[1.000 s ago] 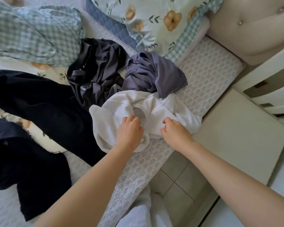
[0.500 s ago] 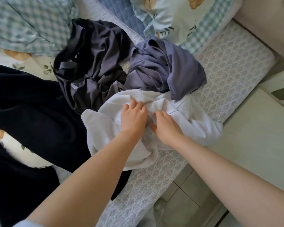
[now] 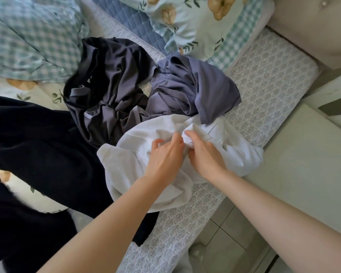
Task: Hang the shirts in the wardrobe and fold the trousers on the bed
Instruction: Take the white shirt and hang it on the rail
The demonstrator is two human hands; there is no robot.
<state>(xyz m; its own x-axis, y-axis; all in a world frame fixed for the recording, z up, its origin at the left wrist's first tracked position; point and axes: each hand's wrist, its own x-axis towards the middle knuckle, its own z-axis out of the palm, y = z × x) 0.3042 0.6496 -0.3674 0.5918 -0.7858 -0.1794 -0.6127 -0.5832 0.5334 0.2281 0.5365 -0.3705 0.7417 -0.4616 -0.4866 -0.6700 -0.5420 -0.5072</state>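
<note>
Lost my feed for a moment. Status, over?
Left hand and right hand grip white shirt, bunched on bed. Purple shirt overlaps its far edge.

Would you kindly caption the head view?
Left hand and right hand grip a white garment on the bed.

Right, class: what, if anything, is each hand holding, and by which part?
Both hold the white garment: the right hand grips a bunched fold near its upper middle; the left hand pinches the cloth just beside it.

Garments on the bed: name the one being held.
The white garment at the mattress edge; left hand and right hand both pinch it. The lavender garment, charcoal garment and navy garment lie unheld.
</note>
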